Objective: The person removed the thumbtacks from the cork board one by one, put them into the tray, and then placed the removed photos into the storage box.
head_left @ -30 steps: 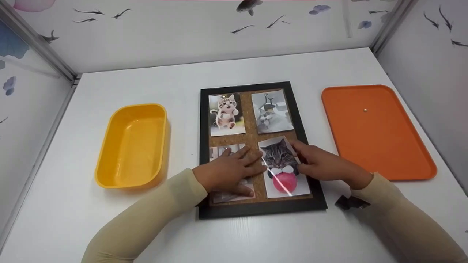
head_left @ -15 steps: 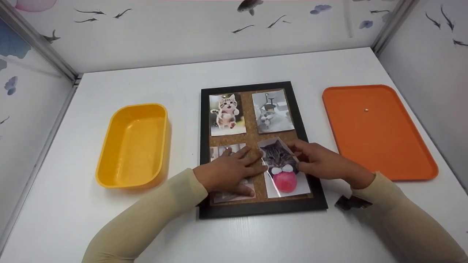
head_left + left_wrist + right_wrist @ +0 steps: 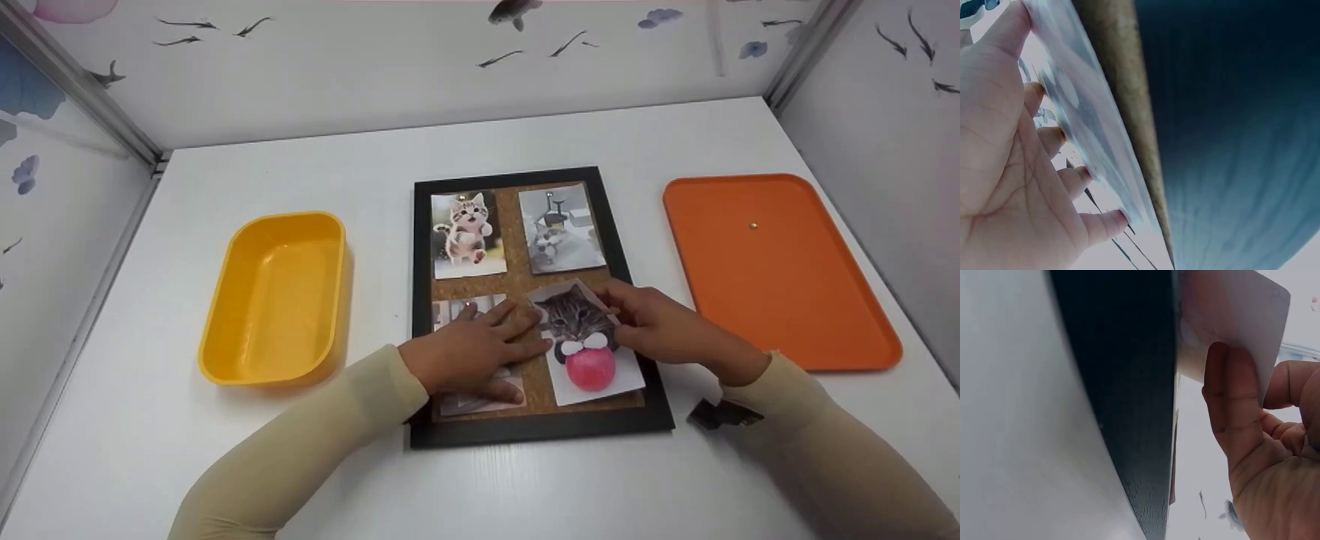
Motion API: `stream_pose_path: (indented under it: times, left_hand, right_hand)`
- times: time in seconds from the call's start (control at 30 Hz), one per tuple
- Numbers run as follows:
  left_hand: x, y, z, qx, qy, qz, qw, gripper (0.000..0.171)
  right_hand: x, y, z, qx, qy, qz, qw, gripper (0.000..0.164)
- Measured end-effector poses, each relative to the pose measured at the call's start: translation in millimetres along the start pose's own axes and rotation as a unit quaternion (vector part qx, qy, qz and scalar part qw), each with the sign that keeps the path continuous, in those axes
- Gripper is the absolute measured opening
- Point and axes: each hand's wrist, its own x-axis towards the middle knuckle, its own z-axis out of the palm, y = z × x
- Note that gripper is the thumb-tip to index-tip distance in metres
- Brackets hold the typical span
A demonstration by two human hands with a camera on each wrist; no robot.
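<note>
A corkboard (image 3: 517, 279) in a black frame lies on the white table, with several cat photos on it. My right hand (image 3: 670, 326) pinches the right edge of the lower-right photo (image 3: 590, 370), a tabby cat with a pink ball. In the right wrist view, fingers lie behind the lifted photo (image 3: 1241, 312) and the thumb in front. Spread flat, my left hand (image 3: 472, 354) rests on the lower-left photo (image 3: 480, 405) and hides most of it. Its fingertips reach the left edge of the tabby photo. A kitten photo (image 3: 468, 240) and a grey-toned cat photo (image 3: 562, 229) fill the upper half.
A yellow bin (image 3: 289, 300) stands left of the board. To the right lies an orange tray (image 3: 780, 285) with a single small shiny pin (image 3: 754, 226) on it. Printed panels (image 3: 375, 67) wall in the table at the back and sides.
The right hand has shifted slightly upward, and the tabby photo has turned, its lower end swinging a little to the right. The left hand has stayed in place.
</note>
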Motion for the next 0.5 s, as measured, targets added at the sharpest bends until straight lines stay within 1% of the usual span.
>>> stream_pose_path:
  times: [0.13,0.23,0.4,0.5]
  left_hand:
    - [1.1,1.2,-0.3,0.009,0.003,0.003,1.0000,0.081]
    - [1.1,2.1,-0.9,0.018,0.003,0.005,0.9998,0.081]
    - [0.8,1.5,-0.9,0.010,0.000,0.006,0.9999,0.081]
    - [1.3,0.5,0.6,0.009,0.000,0.007,0.9999,0.081]
  right_hand:
    - [-1.8,2.8,-1.2,0.007,0.009,0.009,1.000,0.043]
    - [-4.2,6.6,-4.4,0.018,0.027,0.020,0.999,0.043]
    - [-10.9,7.6,-17.5,0.031,0.065,0.061,0.996,0.040]
    - [-12.9,5.8,-25.6,0.034,0.079,0.068,0.994,0.039]
